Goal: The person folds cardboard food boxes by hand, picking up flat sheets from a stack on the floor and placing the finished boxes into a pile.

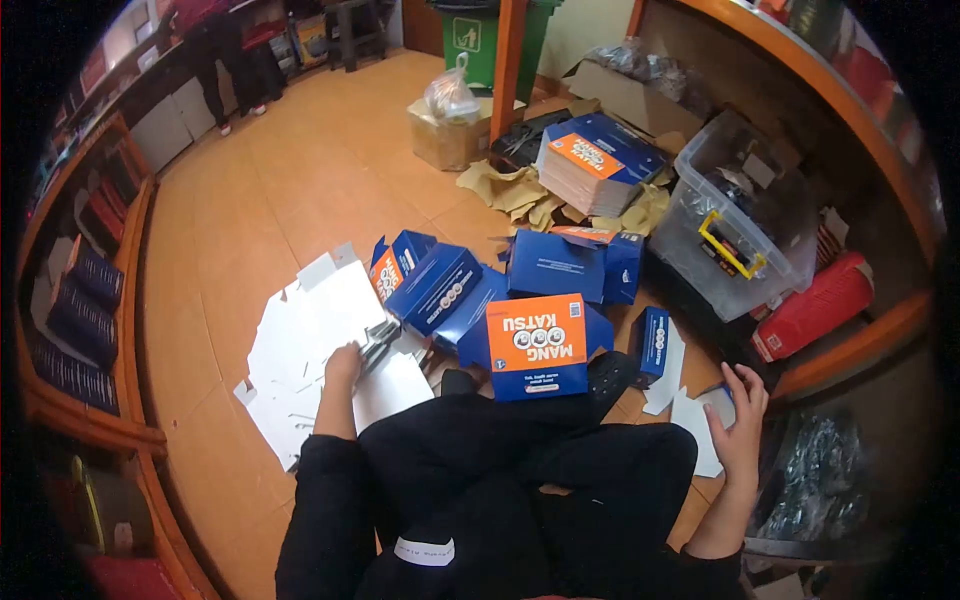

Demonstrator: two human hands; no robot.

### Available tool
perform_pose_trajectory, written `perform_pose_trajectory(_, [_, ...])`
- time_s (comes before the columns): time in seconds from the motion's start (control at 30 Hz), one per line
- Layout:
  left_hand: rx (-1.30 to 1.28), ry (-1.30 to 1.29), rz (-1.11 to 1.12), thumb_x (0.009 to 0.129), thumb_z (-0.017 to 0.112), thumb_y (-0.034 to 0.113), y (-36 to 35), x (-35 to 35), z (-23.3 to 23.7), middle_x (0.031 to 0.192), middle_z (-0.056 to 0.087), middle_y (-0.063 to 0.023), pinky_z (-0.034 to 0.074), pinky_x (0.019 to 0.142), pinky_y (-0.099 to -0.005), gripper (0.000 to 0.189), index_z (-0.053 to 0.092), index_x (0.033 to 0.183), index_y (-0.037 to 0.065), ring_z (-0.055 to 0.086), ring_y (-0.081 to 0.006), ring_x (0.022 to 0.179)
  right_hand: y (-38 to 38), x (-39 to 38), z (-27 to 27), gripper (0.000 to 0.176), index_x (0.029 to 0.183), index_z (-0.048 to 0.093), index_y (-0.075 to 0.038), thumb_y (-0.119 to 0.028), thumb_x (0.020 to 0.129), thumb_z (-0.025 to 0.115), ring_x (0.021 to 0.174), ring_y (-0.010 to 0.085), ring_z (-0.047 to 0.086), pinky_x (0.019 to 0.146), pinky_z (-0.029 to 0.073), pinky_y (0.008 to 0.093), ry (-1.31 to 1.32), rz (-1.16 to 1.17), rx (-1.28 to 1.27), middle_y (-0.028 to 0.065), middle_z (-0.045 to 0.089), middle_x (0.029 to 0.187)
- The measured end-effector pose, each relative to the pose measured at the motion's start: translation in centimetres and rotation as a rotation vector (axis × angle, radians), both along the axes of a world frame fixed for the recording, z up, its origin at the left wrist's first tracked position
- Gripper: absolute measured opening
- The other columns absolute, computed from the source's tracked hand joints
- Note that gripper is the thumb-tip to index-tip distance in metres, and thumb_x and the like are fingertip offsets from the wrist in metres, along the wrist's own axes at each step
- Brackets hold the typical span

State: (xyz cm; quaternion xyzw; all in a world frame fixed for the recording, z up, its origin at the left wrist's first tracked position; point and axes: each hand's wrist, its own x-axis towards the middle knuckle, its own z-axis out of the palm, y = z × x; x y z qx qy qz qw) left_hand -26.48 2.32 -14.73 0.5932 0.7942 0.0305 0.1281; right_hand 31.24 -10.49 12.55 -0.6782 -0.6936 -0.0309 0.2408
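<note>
Pinching flat cartons [300, 335], left grip [343, 362] seems closed.

Premises: shop stockroom or packing area. Evidence: wooden shelving [95, 330] holding bundled stock, stack of flat printed cartons [592, 165], folded blue-orange boxes [537, 345] across tiled floor [290, 170], clear storage bin [745, 215], green waste bin [480, 40].
</note>
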Motion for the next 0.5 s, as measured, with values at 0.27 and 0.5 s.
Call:
perform_pose_trajectory(0.27, [0.112, 0.131, -0.056, 0.078, 0.05, 0.009, 0.5, -0.4, 1.6, 0.09, 0.063, -0.017, 0.048, 0.075, -0.0414, 0.018, 0.063, 0.089, 0.006, 0.061, -0.0319, 0.087, 0.1, -0.1, 0.0, 0.047, 0.116, 0.056, -0.007, -0.003, 0.07, 0.065, 0.105, 0.0283, 0.048, 0.09, 0.04, 0.0345, 0.129, 0.121, -0.004, 0.012, 0.047, 0.114])
perform_pose_trajectory(0.5, [0.453, 0.219, -0.111, 0.077, 0.052, 0.012, 0.9, -3.4, -2.7, 0.098, 0.064, -0.0144, 0.049, 0.081, -0.0409, 0.023, 0.061, 0.097, 0.005, 0.06, -0.0316, 0.096, -0.2, 0.1, 0.5, 0.038, 0.109, 0.06, -0.005, -0.003, 0.071, 0.064, 0.097, 0.0271, 0.053, 0.084, 0.043, 0.0326, 0.159, 0.135, -0.001, 0.0126, 0.053, 0.104])
